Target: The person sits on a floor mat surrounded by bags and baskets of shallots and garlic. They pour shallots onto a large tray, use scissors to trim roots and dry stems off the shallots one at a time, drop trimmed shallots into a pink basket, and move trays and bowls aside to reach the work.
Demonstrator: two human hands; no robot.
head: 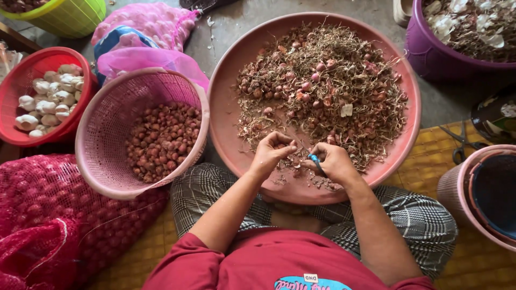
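Observation:
A big round pinkish tray (226, 123) rests on my lap and holds a heap of small red shallots (317, 86) mixed with dry stems and skins. Over its near edge, my left hand (273, 152) pinches a small shallot between fingertips. My right hand (334, 161) is closed on a small blue-handled tool (315, 160), its tip near the left hand's fingers. What lies between the two hands is mostly hidden by fingers.
A pink mesh basket (102, 134) of trimmed shallots stands at my left knee. A red basket (32, 67) of garlic, a red net sack (48, 215), a purple tub (430, 53) of skins, scissors (459, 147) on a woven mat and a pink bucket (457, 188) surround me.

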